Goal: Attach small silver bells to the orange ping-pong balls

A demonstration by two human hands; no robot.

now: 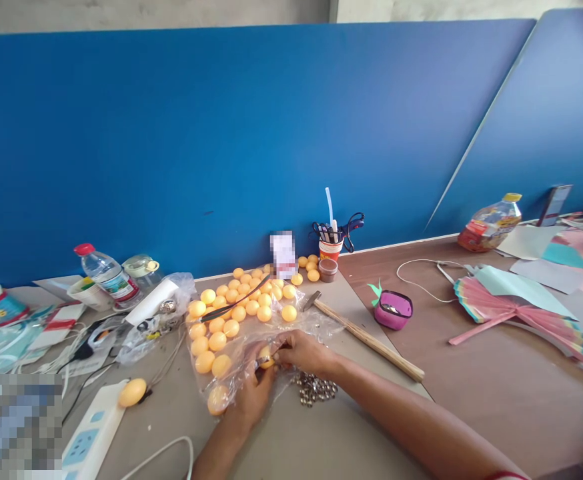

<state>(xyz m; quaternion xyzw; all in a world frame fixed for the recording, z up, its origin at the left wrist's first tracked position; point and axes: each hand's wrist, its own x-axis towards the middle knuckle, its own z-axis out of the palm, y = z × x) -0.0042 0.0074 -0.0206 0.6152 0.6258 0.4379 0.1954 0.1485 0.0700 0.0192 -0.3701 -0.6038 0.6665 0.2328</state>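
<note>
In the head view an orange table tennis ball (266, 358) sits between my two hands, low over a clear plastic bag (244, 353). My left hand (254, 395) grips it from the left, fingers closed; a small shiny piece shows there, too small to name. From the right, the bent fingers and thumb of my right hand (301, 353) pinch the same ball. Many more orange balls (239, 312) lie in and around the bag, with a dark strap (231, 307) across them. Beside my right wrist is a pile of small shiny metal pieces (315, 389).
A hammer (371, 343) lies right of the bag. Beyond are a purple pouch (394, 311), a pen cup (330, 249) and a pink fan (511, 310). To the left stand a bottle (114, 277) and a power strip (89, 433) with one ball. A blue partition (221, 133) closes the back.
</note>
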